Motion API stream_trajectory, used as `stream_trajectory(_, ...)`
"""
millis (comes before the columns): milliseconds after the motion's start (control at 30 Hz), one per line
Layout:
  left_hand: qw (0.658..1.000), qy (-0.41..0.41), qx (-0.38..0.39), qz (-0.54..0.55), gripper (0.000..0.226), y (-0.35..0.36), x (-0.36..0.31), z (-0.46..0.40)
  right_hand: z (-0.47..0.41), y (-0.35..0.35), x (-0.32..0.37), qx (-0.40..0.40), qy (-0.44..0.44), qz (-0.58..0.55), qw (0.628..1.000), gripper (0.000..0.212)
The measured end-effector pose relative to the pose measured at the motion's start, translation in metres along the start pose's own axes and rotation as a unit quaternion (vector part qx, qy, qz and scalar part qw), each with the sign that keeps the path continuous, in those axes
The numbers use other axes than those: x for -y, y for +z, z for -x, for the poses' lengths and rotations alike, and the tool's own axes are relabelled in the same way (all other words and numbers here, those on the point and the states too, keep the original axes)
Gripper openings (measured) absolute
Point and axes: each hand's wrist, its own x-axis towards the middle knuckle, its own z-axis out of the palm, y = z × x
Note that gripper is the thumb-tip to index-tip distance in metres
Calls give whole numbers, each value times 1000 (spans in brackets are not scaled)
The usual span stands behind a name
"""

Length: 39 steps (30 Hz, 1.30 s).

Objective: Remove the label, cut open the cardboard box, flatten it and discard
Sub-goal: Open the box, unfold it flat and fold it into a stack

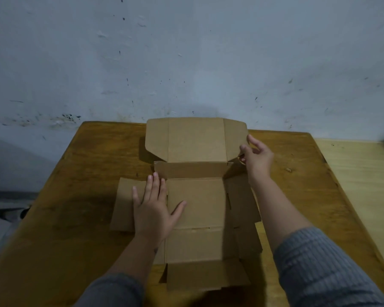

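A brown cardboard box lies unfolded on the wooden table, its panels spread out. Only its far lid panel stands upright near the wall. My left hand rests flat, fingers spread, on the box's left side panel and holds nothing. My right hand is at the right edge of the upright lid panel, fingers curled around its side flap. No label or cutting tool shows.
A stained pale wall rises directly behind the table's far edge. A lighter wooden surface adjoins the table on the right. Dark, unclear objects sit beyond the left edge.
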Motion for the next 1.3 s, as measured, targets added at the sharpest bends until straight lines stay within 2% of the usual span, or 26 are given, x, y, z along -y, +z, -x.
stream_trajectory(200, 997, -31, 71, -17, 95, -13, -9, 8, 21, -21, -11, 14, 24, -1, 1000, 38)
stream_trajectory(333, 998, 23, 60, -5, 107, -24, -3, 34, 28, -27, -10, 8, 32, 22, 999, 40)
stream_trajectory(500, 986, 44, 144, -66, 125, -37, 5, 65, 37, -33, -9, 39, 37, 28, 998, 47)
stream_trajectory(767, 992, 18, 122, -14, 115, -23, 3, 54, 44, -32, 13, 62, 26, -19, 998, 45)
stream_trajectory(900, 989, -26, 146, -27, 116, -25, -3, 29, 40, -24, 21, 57, -4, 19, 998, 43)
stream_trajectory(1100, 987, -47, 151, -28, 116, -22, -5, 11, 42, -16, -2, 20, -38, 76, 996, 40)
stream_trajectory(1200, 991, -37, 124, -17, 110, -26, -7, 15, 47, -19, -11, 6, -40, 97, 994, 39)
stream_trajectory(1300, 997, 1, 78, 0, 94, -41, -14, 21, 51, -21, -12, -9, -40, 120, 992, 35)
